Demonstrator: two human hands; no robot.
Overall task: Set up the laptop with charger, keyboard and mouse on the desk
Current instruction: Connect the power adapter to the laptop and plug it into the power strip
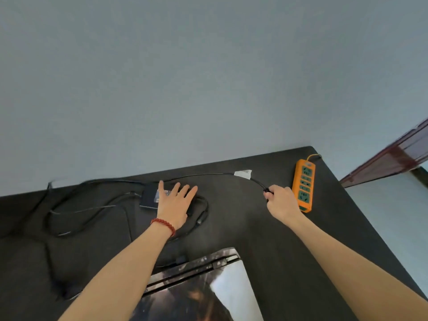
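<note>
A closed laptop (196,288) with a glossy patterned lid lies at the near edge of the dark desk (266,239). The black charger brick (149,198) rests at the back of the desk, and my left hand (176,202) lies flat on it with fingers spread. From the brick a black cable (208,174) with a white tag (243,174) arcs to the right. My right hand (281,202) is closed on the plug end of that cable, right beside the orange power strip (303,185). A black mouse (67,290) lies at the near left, blurred.
More black cable loops (76,214) lie over the left half of the desk. A plain grey wall (185,77) stands directly behind the desk. A reddish-brown door frame (393,158) is at the far right, past the desk's right edge.
</note>
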